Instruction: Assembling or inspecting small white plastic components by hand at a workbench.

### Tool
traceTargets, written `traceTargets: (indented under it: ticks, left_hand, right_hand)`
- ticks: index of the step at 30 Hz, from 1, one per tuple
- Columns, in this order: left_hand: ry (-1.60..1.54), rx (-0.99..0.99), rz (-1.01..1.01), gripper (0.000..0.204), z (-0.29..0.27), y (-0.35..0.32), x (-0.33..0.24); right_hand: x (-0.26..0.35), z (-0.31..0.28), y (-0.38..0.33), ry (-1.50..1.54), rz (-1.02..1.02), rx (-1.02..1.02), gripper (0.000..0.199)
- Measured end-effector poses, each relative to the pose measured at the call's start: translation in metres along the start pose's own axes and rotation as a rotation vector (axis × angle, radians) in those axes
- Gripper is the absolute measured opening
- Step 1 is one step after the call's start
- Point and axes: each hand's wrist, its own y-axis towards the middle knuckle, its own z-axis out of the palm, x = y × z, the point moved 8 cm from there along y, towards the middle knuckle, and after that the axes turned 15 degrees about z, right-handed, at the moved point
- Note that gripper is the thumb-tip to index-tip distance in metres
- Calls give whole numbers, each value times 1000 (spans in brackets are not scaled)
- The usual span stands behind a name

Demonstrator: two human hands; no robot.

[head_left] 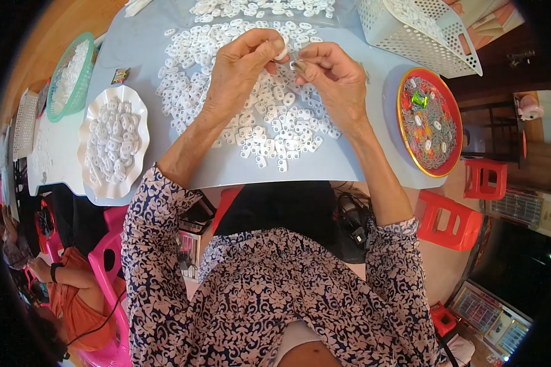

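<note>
Over a spread of small white oval plastic pieces with holes (288,125), both my hands work close together. My left hand (236,73) is closed, pinching one white plastic piece (281,54) between thumb and fingers. Just to its right, my right hand (337,79) is closed too, its thumb and fingertips pressed on a small, thin metal-looking piece (294,60) whose exact kind is too small to tell. The two fingertips are nearly touching. Loose white pieces lie on the light blue-grey table (214,168) under and around both wrists.
At left, a scalloped white dish (142,131) holds assembled-looking white pieces; beyond it stands a green basket (90,64). At right lies a red, gold-rimmed tray (404,131) of thin grey metal parts. A white perforated basket (404,49) stands far right. Red stools (447,223) and a seated person (82,293) flank the table.
</note>
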Motion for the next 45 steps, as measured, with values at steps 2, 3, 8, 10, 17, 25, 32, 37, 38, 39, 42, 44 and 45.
traceTargets:
  ticks: [2, 3, 8, 10, 17, 25, 32, 37, 38, 39, 42, 44, 45]
  left_hand:
    - [-2, 24, 1, 18, 0, 1, 2]
    - [-5, 49, 3, 19, 1, 2, 4]
    - [51, 96, 5, 20, 2, 3, 4]
    - [90, 116, 11, 20, 3, 3, 3]
    - [238, 142, 86, 17, 6, 4, -8]
    - [381, 186, 137, 17, 5, 6, -11]
    - [206, 173, 64, 19, 4, 6, -2]
    - [172, 177, 52, 19, 4, 6, 0]
    - [185, 191, 51, 18, 4, 6, 0]
    - [198, 204, 51, 17, 5, 5, 0]
    - [268, 242, 101, 15, 7, 5, -3]
    - [283, 251, 96, 14, 7, 4, -2]
    - [298, 262, 91, 14, 7, 3, -2]
  right_hand:
    - [-1, 1, 0, -16, 8, 1, 16]
    - [-1, 2, 1, -33, 5, 24, 16]
    - [-2, 4, 1, -73, 14, 38, 17]
    - [-2, 4, 2, -56, 21, 37, 17]
    - [-1, 4, 0, -74, 39, 17, 18]
    - [-1, 5, -1, -111, 45, 20, 18]
    - [0, 4, -1, -99, 47, 17, 18]
    - [-1, 6, 0, -94, 47, 32, 17]
    - [-1, 5, 0, -93, 48, 32, 17]
    - [-2, 5, -1, -134, 65, 48, 16]
    - [-3, 6, -1, -176, 91, 62, 16]
    - [-5, 7, 0, -177, 102, 62, 16]
    - [-5, 6, 0, -170, 92, 56, 16]
